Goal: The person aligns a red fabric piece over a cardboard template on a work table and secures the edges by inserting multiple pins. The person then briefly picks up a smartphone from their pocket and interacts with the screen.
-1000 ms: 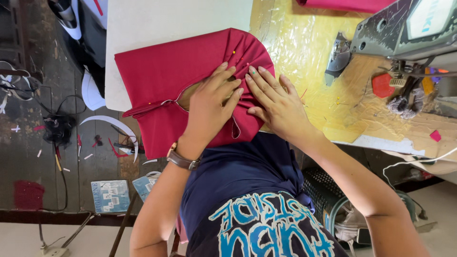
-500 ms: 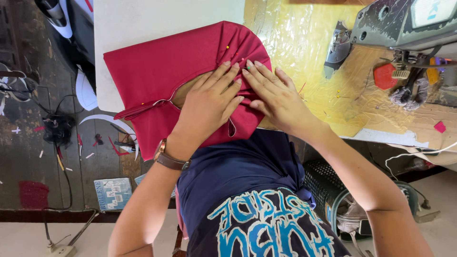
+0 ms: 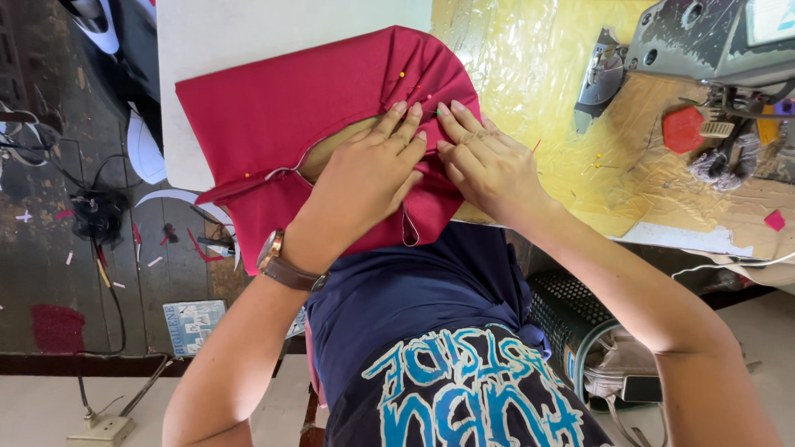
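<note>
Wearer's torso: a dark blue printed shirt (image 3: pixel 431 348) fills the bottom of the head view, nearest the camera.
Left wrist: a brown-strapped wristwatch (image 3: pixel 277 261) sits just behind the hand.
Left hand (image 3: pixel 364 178): lies palm down on the red fabric (image 3: pixel 290 99), fingers (image 3: pixel 406 120) nearly straight and close together, tips pressing the cloth flat; nothing is gripped.
Right hand (image 3: pixel 489 161): rests just beside the left, touching it at the fingertips; fingers slightly curled and pressing the same fold. Whether it pinches a pin cannot be told.
Red fabric: spread over the near edge of the white board (image 3: pixel 248 33) and the table, its lower part hanging toward the wearer's body; a curved opening shows just left of the left hand, and folds gather under both sets of fingertips.
Pins: small coloured pin heads (image 3: pixel 402 74) stand in the cloth just beyond the fingertips; another is near the opening at left.
Table surface: a yellow sheet under clear plastic (image 3: pixel 530 74), right of the fabric.
Sewing machine (image 3: pixel 712 41): at the far right, well apart from the hands, with a red piece (image 3: pixel 683 128) below it.
Floor: dark, with cables and cloth scraps (image 3: pixel 99 215) at left.
</note>
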